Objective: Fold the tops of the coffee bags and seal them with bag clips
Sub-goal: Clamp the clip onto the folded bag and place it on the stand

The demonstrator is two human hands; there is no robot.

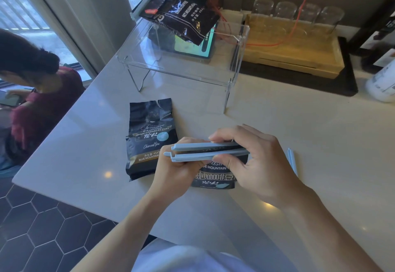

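Hands: left hand [177, 164] and right hand [254, 158] are gripping a blue clip [205, 152] over the held bag [213, 175].
Writing: "BLUE MOUNTAIN".
Second bag [149, 137]: lying left of the held bag, reading "Charcoal fire".

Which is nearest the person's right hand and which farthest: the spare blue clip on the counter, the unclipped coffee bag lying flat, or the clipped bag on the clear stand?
1. Spare blue clip: just right of the right hand.
2. Unclipped coffee bag: flat on the counter, to the left beyond the left hand.
3. Clipped bag: far back, atop the clear stand.
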